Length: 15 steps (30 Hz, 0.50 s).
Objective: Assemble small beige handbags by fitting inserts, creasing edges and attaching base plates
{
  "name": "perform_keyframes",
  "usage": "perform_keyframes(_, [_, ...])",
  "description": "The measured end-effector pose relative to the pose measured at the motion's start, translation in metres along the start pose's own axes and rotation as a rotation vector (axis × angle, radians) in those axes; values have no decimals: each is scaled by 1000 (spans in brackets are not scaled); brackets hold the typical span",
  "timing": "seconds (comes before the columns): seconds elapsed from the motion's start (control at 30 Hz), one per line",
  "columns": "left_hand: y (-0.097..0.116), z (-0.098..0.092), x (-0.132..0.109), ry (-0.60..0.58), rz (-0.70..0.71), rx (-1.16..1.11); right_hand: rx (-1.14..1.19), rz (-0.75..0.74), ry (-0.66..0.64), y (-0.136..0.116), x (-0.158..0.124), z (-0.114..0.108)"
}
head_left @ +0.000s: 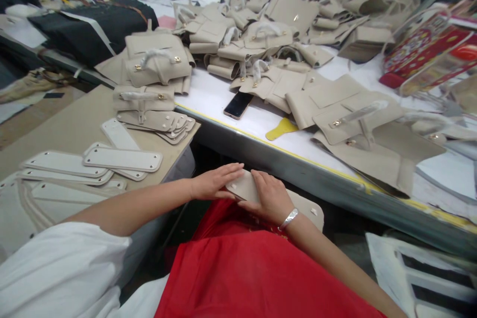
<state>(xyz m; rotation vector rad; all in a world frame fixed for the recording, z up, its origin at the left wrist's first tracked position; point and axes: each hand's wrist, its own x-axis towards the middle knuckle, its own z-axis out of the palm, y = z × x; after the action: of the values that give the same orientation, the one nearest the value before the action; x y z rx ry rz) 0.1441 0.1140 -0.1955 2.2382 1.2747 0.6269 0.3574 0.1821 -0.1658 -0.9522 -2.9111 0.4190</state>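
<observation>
A long beige leather bag panel point(307, 207) with rounded corners lies across my lap, over a red apron. My left hand point(219, 182) grips its left end, fingers along the top edge and thumb below. My right hand point(271, 198), with a silver bracelet at the wrist, wraps over the panel's middle, thumb towards the left hand. Small pale tabs show near both ends of the panel. The middle is hidden under the right hand. Several similar panels point(122, 159) with dark studs at their corners are stacked on the board to the left.
Beige handbag parts point(154, 59) with wrapped handles crowd the white worktable. Along its front edge lie a phone point(238, 105) and a yellow scraper-like piece point(281, 129). A red patterned bag point(428, 49) stands at right. A pale slatted stool or rack point(406, 263) is at lower right.
</observation>
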Motion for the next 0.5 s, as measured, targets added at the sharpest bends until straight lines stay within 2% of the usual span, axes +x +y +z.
perform_keyframes(0.1, [12,0,-9,243,-358,-189,11,17,27,-10,10,4])
perform_keyframes(0.17, [19,1,-11,331,-577,-264,28,17,37,-13,14,7])
perform_keyframes(0.2, [22,1,-11,345,-643,-298,36,12,40,-13,15,8])
perform_keyframes(0.37, [25,5,0,360,-767,-498,46,10,43,-11,12,11])
perform_keyframes(0.5, [19,5,7,316,-851,-530,39,13,49,-10,12,12])
